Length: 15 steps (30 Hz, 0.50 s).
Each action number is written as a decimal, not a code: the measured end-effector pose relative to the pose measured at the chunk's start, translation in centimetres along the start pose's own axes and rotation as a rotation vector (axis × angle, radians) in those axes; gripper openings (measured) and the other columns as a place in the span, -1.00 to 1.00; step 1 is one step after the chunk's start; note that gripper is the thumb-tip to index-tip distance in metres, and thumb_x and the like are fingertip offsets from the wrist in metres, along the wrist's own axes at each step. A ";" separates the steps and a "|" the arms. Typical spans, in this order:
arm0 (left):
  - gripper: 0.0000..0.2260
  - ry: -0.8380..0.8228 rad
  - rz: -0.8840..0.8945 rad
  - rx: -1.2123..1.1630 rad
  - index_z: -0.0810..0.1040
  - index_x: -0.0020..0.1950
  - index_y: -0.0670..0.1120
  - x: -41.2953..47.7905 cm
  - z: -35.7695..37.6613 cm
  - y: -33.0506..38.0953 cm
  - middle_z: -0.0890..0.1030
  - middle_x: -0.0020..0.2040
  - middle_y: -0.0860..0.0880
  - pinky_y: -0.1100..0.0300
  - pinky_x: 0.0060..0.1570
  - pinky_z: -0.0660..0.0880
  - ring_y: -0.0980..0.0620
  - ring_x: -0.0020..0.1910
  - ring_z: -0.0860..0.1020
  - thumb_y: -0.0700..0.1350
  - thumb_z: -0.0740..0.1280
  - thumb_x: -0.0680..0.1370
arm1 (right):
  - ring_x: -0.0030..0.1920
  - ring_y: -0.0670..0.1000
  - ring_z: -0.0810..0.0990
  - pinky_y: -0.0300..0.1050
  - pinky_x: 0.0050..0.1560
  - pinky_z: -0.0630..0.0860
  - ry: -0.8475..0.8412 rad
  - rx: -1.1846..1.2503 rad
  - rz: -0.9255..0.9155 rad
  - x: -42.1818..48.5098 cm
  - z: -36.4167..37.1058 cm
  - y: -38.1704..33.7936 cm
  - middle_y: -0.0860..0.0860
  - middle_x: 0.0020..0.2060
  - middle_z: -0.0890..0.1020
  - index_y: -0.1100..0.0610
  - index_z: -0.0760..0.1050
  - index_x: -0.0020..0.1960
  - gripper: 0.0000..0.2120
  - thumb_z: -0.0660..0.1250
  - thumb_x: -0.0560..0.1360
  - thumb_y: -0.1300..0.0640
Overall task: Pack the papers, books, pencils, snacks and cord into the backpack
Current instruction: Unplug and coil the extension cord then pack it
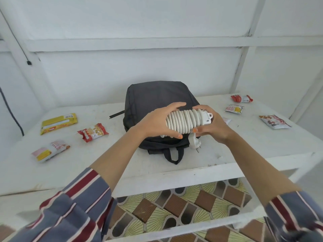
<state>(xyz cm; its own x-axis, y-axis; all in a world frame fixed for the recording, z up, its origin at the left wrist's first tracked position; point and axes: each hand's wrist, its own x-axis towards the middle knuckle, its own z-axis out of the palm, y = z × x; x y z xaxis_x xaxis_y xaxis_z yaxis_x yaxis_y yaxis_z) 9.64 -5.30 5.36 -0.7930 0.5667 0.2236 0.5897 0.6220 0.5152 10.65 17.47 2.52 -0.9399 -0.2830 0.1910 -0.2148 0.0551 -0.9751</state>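
Both the left hand [157, 119] and right hand [212, 124] grip the coiled cord [185, 122] above the closed-looking backpack [157, 95]; snacks [92, 132] lie either side of it, unpacked.

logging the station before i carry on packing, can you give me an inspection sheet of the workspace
surface: white table, paint scuffed
job's things: dark backpack lying flat; coiled white cord held over it, plug hanging; snacks left: yellow packet, peanut packet, pink packet; right: red packet, middle packet, near packet, a fourth packet partly hidden; papers, books, pencils: nothing seen
clutter: nothing seen
grips: left grip and right grip, bare hands, both hold the cord
cables: black cable down the left wall
surroundings: white walls, patterned floor tiles
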 end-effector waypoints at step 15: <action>-0.51 -0.074 -0.274 0.059 0.40 0.31 -0.01 0.3 4.9 -6.4 0.52 0.16 -0.03 0.11 0.18 0.40 0.01 0.14 0.48 -0.15 0.46 0.42 | -0.15 -0.02 0.65 -0.11 -0.32 0.60 0.091 0.104 0.123 -3.0 -5.3 1.2 0.00 -0.08 0.55 -0.02 0.44 0.12 -0.30 0.54 0.00 0.18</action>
<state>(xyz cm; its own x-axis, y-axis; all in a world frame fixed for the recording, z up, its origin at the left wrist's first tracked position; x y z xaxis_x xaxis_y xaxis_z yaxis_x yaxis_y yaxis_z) 6.41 -6.44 -1.91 -0.9118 0.4101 0.0204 0.3648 0.7865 0.4983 11.77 23.40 1.38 -0.9785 -0.1924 0.0748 -0.0729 -0.0170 -0.9972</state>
